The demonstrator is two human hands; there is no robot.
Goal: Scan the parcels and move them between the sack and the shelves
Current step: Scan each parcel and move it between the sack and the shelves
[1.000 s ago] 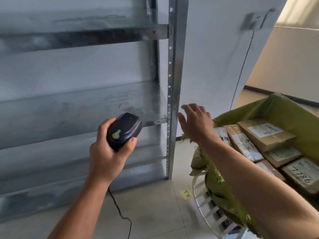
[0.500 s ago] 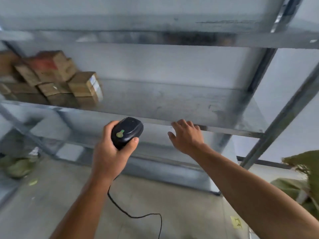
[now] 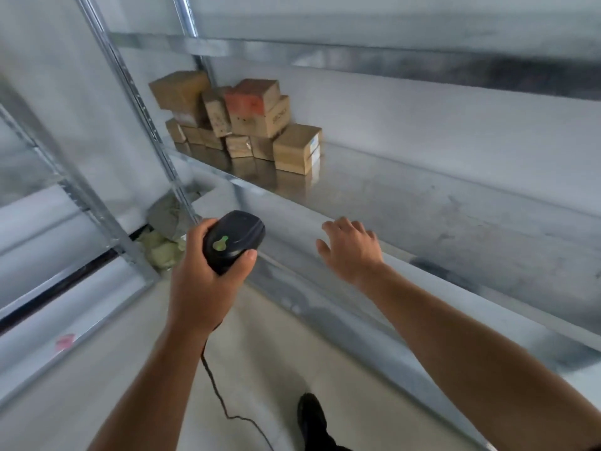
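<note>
Left hand (image 3: 205, 281) grips black scanner (image 3: 232, 240), thumb alongside; its cord (image 3: 221, 402) trails to the floor. Right hand (image 3: 353, 252) is empty, fingers loosely spread, above the metal shelf's (image 3: 422, 203) front edge. Cardboard parcels (image 3: 240, 122) are stacked at the shelf's far left. No sack is identifiable.

Bright, even daylight, soft motion blur — wide-angle edge bending
</note>
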